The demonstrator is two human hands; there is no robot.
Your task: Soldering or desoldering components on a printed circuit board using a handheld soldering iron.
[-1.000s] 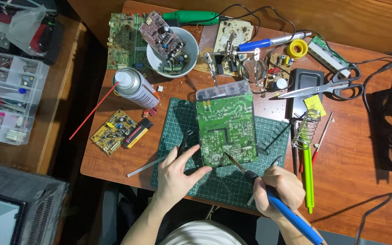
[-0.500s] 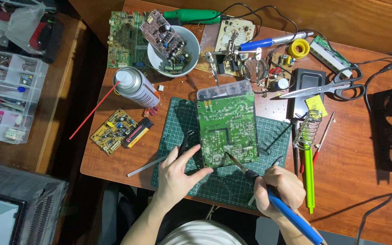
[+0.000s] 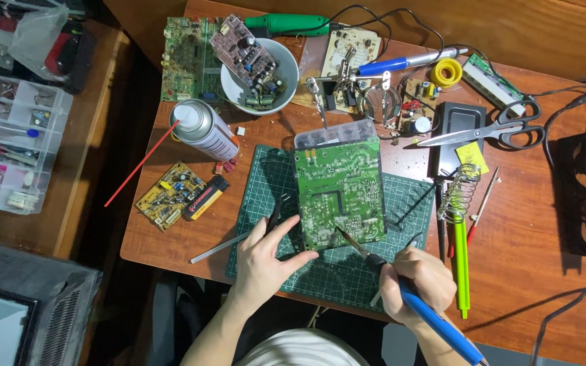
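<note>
A green circuit board [image 3: 337, 190] lies solder side up on a dark green cutting mat [image 3: 266, 186], propped over a clear plastic box [image 3: 334, 133]. My right hand [image 3: 418, 285] grips a blue-handled soldering iron [image 3: 435, 318]; its tip touches the board's lower middle. My left hand [image 3: 266, 257] rests flat on the mat with fingers spread, its fingertips against the board's lower left corner. Black tweezers [image 3: 274, 215] lie just above that hand.
A spray can [image 3: 205, 129] with a red straw, a small yellow board [image 3: 171, 196], a white bowl [image 3: 289, 64] holding boards, scissors [image 3: 503, 129], a coiled iron stand [image 3: 461, 193], green tools [image 3: 460, 264] and a parts organiser [image 3: 8, 146] surround the mat.
</note>
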